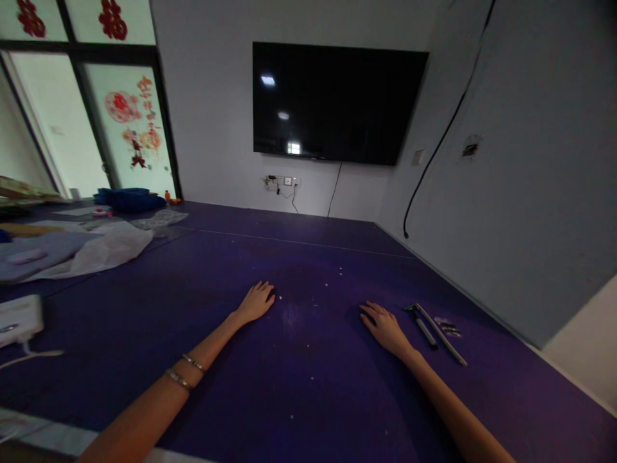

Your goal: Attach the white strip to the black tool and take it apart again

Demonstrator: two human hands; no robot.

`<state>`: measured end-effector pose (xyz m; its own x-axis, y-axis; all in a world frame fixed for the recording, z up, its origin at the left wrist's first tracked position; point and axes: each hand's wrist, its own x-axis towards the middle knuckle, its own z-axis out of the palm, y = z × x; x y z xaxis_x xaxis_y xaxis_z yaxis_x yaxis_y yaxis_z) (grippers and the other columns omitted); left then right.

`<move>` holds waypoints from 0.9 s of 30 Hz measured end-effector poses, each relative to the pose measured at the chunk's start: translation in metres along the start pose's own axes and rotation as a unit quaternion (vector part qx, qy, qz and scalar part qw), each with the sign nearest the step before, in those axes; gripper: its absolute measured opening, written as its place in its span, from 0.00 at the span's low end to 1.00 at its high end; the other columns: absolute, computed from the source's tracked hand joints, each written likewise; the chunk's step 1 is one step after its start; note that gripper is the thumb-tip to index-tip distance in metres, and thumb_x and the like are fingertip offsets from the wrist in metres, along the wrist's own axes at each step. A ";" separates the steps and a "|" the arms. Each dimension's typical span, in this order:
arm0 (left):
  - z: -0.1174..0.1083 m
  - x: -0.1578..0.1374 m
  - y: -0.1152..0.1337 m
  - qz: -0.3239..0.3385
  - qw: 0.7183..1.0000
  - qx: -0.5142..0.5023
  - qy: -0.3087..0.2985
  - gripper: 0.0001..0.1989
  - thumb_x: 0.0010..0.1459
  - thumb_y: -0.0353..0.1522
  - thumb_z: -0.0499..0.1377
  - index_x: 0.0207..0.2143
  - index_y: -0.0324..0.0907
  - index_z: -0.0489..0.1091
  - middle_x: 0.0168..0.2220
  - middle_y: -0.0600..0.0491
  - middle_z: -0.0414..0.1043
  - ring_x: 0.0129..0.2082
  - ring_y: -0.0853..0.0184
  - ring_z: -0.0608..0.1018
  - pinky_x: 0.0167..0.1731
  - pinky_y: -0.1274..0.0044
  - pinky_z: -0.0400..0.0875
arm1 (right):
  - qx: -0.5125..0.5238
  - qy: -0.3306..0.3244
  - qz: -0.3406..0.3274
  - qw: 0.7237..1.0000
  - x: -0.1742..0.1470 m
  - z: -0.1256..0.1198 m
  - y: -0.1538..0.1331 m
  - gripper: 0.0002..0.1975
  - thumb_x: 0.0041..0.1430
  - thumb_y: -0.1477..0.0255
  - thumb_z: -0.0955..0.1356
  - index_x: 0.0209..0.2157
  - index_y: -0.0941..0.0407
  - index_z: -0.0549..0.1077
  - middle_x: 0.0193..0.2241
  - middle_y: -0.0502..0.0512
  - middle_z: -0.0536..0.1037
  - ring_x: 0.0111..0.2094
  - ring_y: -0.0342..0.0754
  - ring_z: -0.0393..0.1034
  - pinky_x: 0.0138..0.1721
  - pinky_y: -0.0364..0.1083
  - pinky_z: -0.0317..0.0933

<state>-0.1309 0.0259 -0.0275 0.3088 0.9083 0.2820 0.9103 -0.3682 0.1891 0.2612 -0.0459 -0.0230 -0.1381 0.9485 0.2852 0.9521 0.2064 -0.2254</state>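
My left hand (256,301) rests palm down on the purple tabletop (299,360), fingers stretched forward and holding nothing. Two silvery bangles circle that forearm. A small white scrap (280,298) lies just right of its fingers. Flat on the same surface, my right hand (384,326) has its fingers apart and is also unoccupied. Close to its right are a thin tool with a grey handle (425,331) and an angled head, whose kind I cannot make out, and a long pale stick (442,335). Beyond these lies a small clear packet (448,326) with dark contents.
Crumpled white plastic sheeting (113,249) and a dark blue cloth bundle (130,199) lie at the left. A white box with a cable (22,320) sits at the left edge. A television (340,103) hangs on the wall ahead; a black cable (446,132) dangles at the right.
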 end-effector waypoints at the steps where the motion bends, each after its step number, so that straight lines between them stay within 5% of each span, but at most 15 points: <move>1: -0.001 0.000 0.000 0.001 1.000 0.003 -0.004 0.24 0.60 0.40 0.43 0.53 0.37 0.61 0.58 0.41 0.57 0.60 0.55 0.56 0.55 0.61 0.51 | -0.001 -0.001 0.002 1.000 0.000 0.000 0.000 0.22 0.60 0.61 0.56 0.52 0.53 0.67 0.55 0.59 0.65 0.56 0.54 0.55 0.54 0.55 0.49; 27: -0.001 -0.003 -0.002 0.001 1.000 -0.014 -0.014 0.25 0.59 0.40 0.43 0.53 0.37 0.61 0.59 0.42 0.55 0.60 0.56 0.54 0.56 0.62 0.50 | -0.011 -0.006 -0.008 1.000 -0.001 0.006 0.006 0.23 0.60 0.63 0.56 0.53 0.54 0.66 0.56 0.59 0.63 0.58 0.54 0.53 0.55 0.54 0.49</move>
<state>-0.1338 0.0234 -0.0282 0.3183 0.9128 0.2560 0.9018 -0.3748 0.2151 0.2652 -0.0437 -0.0305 -0.1561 0.9479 0.2778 0.9557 0.2159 -0.1998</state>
